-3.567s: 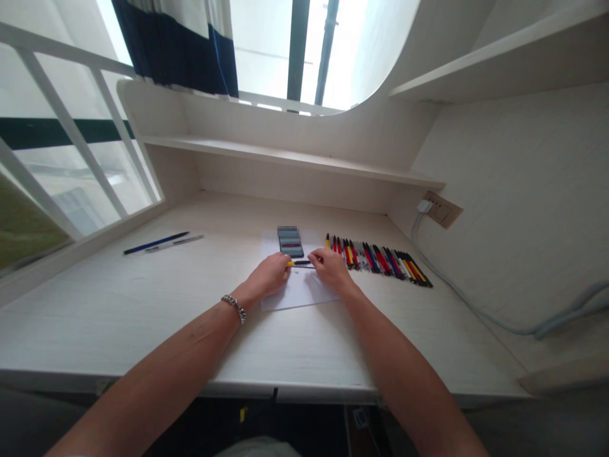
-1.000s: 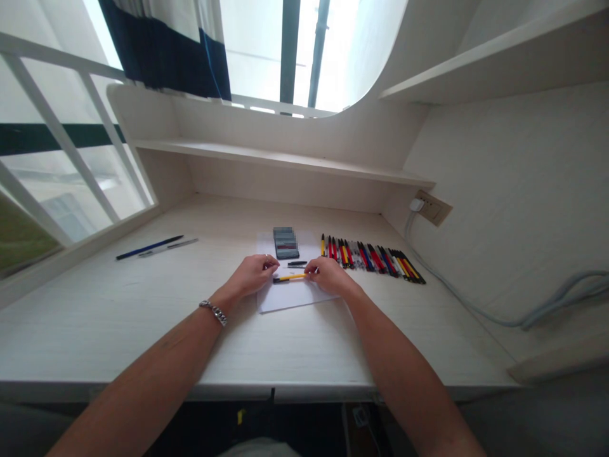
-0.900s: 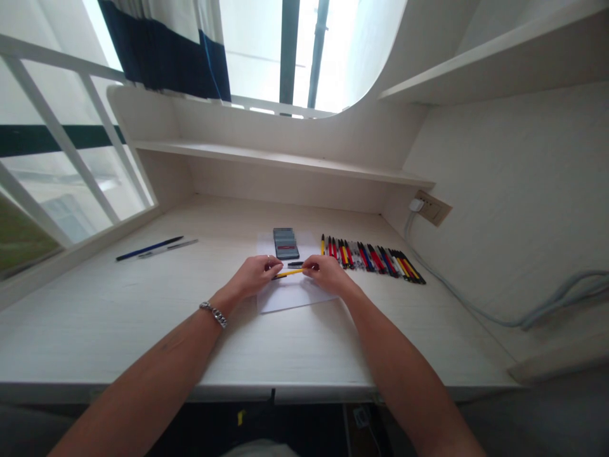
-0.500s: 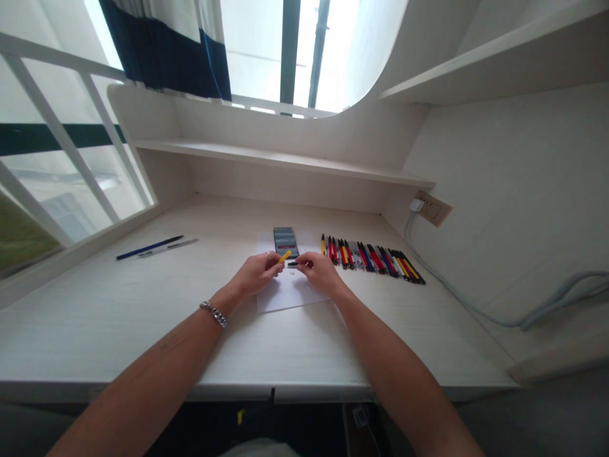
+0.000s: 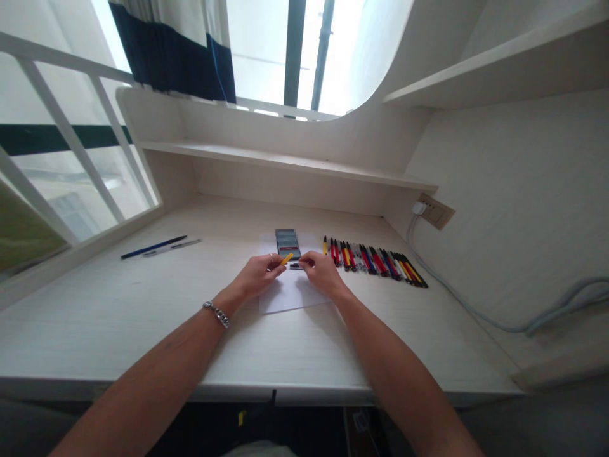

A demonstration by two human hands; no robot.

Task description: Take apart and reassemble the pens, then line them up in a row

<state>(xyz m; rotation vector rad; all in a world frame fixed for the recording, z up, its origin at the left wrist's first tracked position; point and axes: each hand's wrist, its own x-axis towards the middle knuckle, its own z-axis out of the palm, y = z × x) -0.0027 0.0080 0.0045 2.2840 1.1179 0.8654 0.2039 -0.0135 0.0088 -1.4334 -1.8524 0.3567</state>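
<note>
Yellow pen (image 5: pixel 286 259) has swung from near level to slanting rightward toward the phone (image 5: pixel 287 244), pinched in the left hand (image 5: pixel 259 274), while the right hand (image 5: pixel 320 271), nearer the dark pen piece (image 5: pixel 295 266) just before that phone, shows a grip I cannot tell.

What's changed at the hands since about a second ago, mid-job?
The yellow pen, then stretched across the paper, is now in the left hand, its yellow end angled away to the right. The right hand has let go of it and shifted to the dark piece by the phone; any grip there is unclear. The paper, phone and row of pens stayed put.
</note>
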